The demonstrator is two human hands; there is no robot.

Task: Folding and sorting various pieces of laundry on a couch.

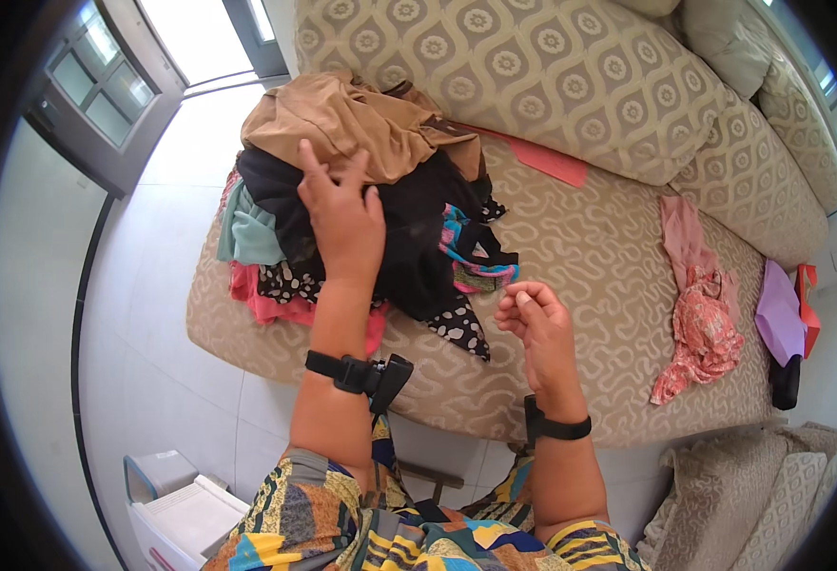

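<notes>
A heap of clothes lies on the left part of a patterned sofa seat. My left hand is over the heap, fingers spread, its fingertips at a tan garment on top; whether they press on it cannot be told. Black cloth lies below the tan one, with light-green cloth and pink cloth at the left edge. My right hand is raised right of the heap, fingers curled, close to a blue and pink patterned piece. Nothing shows between its fingers. White-spotted black cloth hangs out nearby.
Large patterned cushions line the sofa's back, with a flat red item beside them. Crumpled pink cloth lies at the right, near a purple item. A door stands upper left; white containers are lower left.
</notes>
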